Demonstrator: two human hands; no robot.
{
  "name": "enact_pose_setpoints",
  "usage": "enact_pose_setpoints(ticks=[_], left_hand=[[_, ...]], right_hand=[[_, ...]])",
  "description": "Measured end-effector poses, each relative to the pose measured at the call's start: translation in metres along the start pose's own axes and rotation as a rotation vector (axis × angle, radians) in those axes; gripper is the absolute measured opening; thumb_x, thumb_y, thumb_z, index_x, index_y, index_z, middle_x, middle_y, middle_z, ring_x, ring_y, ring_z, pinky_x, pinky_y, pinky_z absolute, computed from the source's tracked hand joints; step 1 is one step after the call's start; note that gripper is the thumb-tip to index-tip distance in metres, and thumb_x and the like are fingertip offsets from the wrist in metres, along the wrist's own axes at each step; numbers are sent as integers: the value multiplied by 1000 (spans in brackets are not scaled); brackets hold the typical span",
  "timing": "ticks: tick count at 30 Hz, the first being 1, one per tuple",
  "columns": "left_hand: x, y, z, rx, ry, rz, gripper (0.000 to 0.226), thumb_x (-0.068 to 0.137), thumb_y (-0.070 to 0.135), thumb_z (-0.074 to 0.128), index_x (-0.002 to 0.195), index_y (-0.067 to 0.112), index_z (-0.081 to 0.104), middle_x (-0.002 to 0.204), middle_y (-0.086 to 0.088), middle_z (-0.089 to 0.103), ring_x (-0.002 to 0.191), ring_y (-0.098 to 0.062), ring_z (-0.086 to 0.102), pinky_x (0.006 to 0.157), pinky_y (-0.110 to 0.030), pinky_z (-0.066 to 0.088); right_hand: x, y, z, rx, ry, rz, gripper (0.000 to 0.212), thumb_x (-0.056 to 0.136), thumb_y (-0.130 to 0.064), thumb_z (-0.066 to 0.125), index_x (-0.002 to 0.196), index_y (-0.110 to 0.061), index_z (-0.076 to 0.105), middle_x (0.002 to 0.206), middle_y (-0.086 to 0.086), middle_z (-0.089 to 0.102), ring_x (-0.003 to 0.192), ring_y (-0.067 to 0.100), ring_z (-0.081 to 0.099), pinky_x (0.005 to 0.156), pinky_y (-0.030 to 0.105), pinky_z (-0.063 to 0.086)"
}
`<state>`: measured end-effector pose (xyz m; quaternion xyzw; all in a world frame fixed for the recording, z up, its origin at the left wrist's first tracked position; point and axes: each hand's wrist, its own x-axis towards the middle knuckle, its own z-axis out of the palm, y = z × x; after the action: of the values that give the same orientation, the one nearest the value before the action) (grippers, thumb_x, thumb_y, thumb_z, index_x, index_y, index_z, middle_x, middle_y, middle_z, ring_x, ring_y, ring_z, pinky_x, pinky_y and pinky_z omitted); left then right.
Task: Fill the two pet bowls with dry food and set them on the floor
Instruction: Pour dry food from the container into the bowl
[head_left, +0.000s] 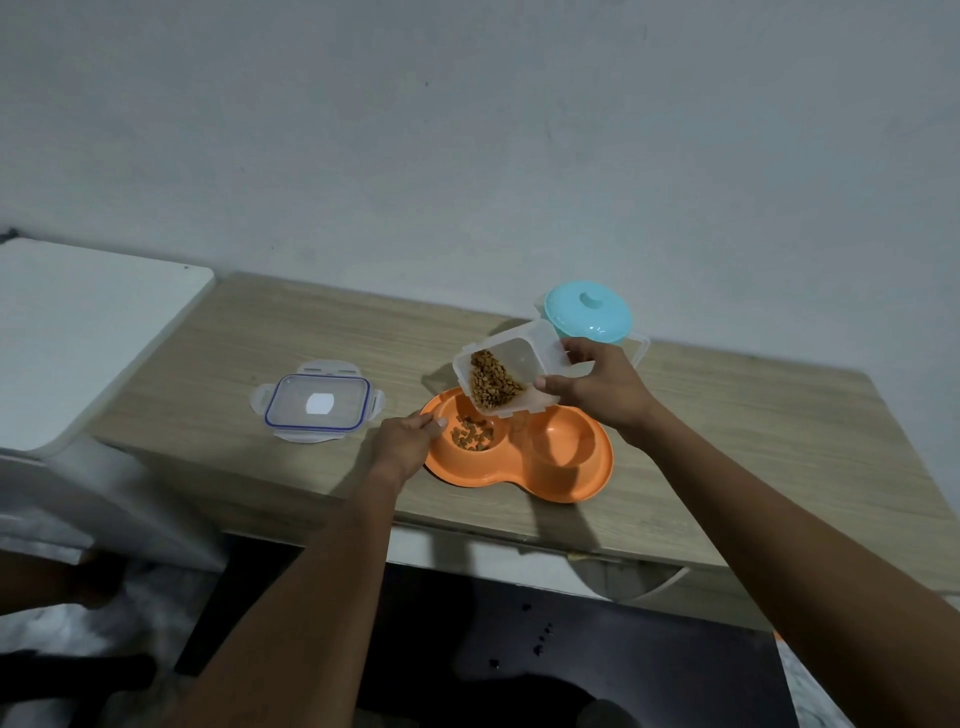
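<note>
Orange plastic is what I steer by in the head view, the only one I have: the double pet bowl (519, 452) lies on the wood-grain tabletop (218, 364), close to its near edge. My left hand (410, 441) rests against the bowl's left rim, fingers (434, 423) pressed together on the lip, I judge to keep the light dish from sliding while food lands in it. My right hand (602, 387) grips the clear food container (511, 371) from its far end, thumb on the near side and fingers wrapped behind, tipping its open mouth down over the left well. The dry food (491, 387) has slid to the container's low corner, and a modest scatter of kibble (472, 434) already sits in the left well (475, 431), while the right well (563, 436) looks empty. The container's lid (318, 410) lies flat on the tabletop to the left, well apart from the bowl and out of the pouring path. A teal lidded pot (589, 312) stands behind the container, closed. Filling is under way; nothing has reached the floor yet.
</note>
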<state>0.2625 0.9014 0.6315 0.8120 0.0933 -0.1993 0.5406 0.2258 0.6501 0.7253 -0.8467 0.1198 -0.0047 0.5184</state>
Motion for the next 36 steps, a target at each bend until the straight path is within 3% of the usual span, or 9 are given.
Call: enact_pose_setpoints(ticks=[2,6,20,29,36], left_hand=[[1,0,1,-18,-1,2,47,90,38,66,132,18,63,137,-3,61,125,-23,56,111,-40,40],[-1,1,3,-56,-6,4,48,91,33,66,134,13,61,141,-4,58,127,-23,55,108,-35,40],[2,0,3,-33,1,6,50,91,34,66,135,12,59,144,-4,55,130,-23,53,106,-33,38],[1,1,2,-21,2,11,48,90,36,67,132,13,62,145,-3,54,131,-23,52,112,-38,38],[-1,2,2,-28,-1,5,49,90,35,67,133,13,61,144,-4,55,130,-23,53,110,-37,39]], right_hand=[[0,-1,0,-8,0,-1,71,77,-22,89,139,-8,59,129,9,61,115,29,65,94,47,59],[-1,-3,0,41,-6,20,64,79,-20,88,136,-8,61,127,12,63,100,29,72,84,44,64],[-2,-4,0,24,6,38,68,79,-21,88,139,-7,59,130,12,61,97,31,73,87,51,62],[-4,-5,0,22,9,31,59,79,-20,88,132,-9,63,124,10,63,95,33,72,82,45,64],[-6,-6,0,35,16,49,51,79,-20,87,125,-11,67,116,8,65,95,37,73,83,51,63]])
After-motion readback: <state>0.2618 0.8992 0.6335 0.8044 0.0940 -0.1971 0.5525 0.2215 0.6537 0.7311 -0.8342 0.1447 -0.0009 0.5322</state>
